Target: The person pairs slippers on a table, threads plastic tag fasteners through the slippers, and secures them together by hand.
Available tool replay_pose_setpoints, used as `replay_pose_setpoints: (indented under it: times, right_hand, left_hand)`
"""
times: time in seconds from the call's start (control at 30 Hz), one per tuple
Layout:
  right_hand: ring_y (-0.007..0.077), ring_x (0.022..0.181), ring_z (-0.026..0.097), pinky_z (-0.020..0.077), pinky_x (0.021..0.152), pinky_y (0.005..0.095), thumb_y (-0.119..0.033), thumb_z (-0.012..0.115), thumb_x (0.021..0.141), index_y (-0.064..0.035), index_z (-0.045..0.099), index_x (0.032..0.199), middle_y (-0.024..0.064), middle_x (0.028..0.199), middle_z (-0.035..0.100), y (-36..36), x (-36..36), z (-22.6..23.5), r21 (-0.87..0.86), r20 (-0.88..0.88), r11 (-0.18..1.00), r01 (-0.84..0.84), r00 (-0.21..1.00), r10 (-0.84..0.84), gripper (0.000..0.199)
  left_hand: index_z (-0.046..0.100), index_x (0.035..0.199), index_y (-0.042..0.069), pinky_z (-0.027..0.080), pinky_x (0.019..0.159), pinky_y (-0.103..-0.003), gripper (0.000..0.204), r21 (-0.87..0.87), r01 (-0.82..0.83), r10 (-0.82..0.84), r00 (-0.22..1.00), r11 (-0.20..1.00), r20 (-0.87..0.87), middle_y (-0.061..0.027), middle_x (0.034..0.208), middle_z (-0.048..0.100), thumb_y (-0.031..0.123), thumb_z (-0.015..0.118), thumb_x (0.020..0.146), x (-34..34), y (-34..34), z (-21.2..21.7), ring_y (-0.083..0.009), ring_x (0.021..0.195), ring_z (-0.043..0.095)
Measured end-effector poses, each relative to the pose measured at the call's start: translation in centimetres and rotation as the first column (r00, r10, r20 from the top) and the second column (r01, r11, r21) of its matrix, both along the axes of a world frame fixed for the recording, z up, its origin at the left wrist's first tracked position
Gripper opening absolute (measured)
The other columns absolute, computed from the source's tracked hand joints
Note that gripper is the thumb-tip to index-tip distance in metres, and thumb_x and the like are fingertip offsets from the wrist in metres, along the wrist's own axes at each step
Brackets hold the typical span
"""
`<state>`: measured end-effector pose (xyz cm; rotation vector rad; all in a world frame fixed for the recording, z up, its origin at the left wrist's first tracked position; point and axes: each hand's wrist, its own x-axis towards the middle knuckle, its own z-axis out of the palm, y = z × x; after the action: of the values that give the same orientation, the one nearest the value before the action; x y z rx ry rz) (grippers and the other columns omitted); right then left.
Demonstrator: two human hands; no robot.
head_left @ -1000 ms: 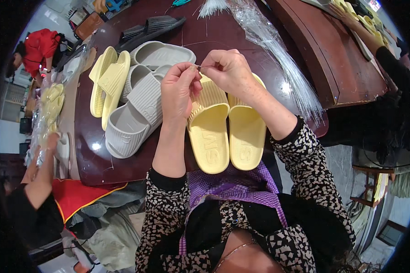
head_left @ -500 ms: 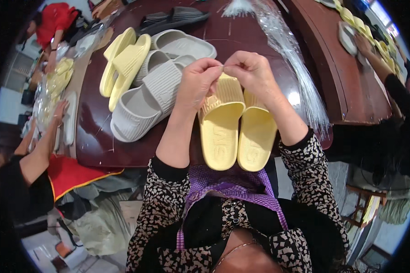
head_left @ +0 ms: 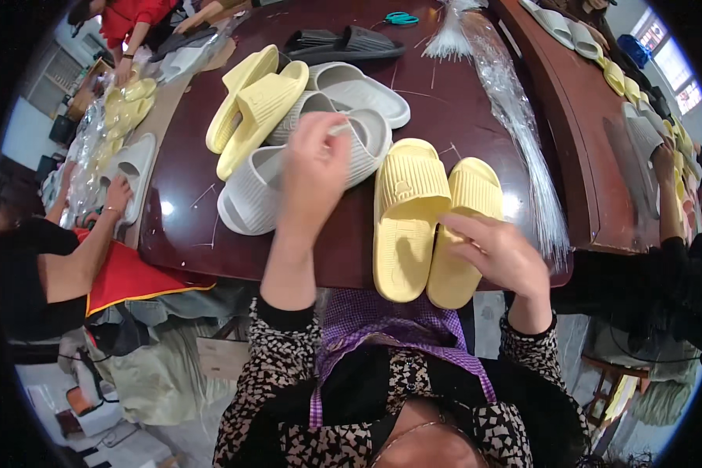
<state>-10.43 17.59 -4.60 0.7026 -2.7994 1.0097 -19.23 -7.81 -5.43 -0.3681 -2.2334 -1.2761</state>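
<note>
A pair of pale yellow ribbed slippers, the left one (head_left: 402, 257) and the right one (head_left: 452, 273), lies near the table's front edge with heels toward me. My right hand (head_left: 503, 253) has its fingers stretched over the right slipper, just below its strap. Contact there is hard to make out. Raised and smeared by motion, my left hand (head_left: 317, 171) hovers over grey ribbed slippers (head_left: 249, 191) and hides part of them. Its fingers look bent, but whether they hold anything does not show.
Behind the grey slippers lie another yellow pair (head_left: 269, 105) and dark slippers (head_left: 347, 47). Teal-handled scissors (head_left: 400, 18) rest at the back. A bundle of thin clear strands (head_left: 534, 164) runs along the right side. Co-workers handle slippers at both sides.
My hands, pinched together above the yellow slippers before, are now apart. The left has swung over the grey slippers; the right has come down to the right yellow slipper. The whole view has shifted.
</note>
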Motion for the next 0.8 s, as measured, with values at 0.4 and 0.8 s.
replay_pose_setpoints:
  times: [0.4, 0.8]
  right_hand:
    - [0.0333, 0.081, 0.058, 0.0497, 0.071, 0.04, -0.01, 0.061, 0.077, 0.0007, 0.059, 0.096, 0.0157, 0.086, 0.06, -0.7, -2.9, -5.4, 0.395, -0.26, 0.894, 0.212, 0.959, -0.113, 0.022]
    - [0.0367, 0.091, 0.06, 0.0468, 0.078, 0.0433, -0.01, 0.05, 0.08, 0.0014, 0.061, 0.094, 0.0236, 0.097, 0.061, 18.7, -8.3, 2.9, 0.451, -0.452, 0.534, 0.715, 0.699, -0.554, 0.021]
  left_hand:
    - [0.063, 0.1, 0.002, 0.046, 0.075, -0.043, 0.024, -0.79, -0.143, 0.286, 0.957, 0.596, 0.043, -0.0201, 0.09, 0.064, 0.019, 0.055, 0.086, -0.4, -4.4, 1.1, -0.0352, 0.084, 0.061]
    - [0.063, 0.095, 0.005, 0.041, 0.076, -0.043, 0.022, -0.545, -0.241, 0.291, 0.957, 0.803, 0.005, -0.0118, 0.088, 0.064, 0.024, 0.056, 0.084, 1.2, -9.4, -1.5, -0.0305, 0.085, 0.059]
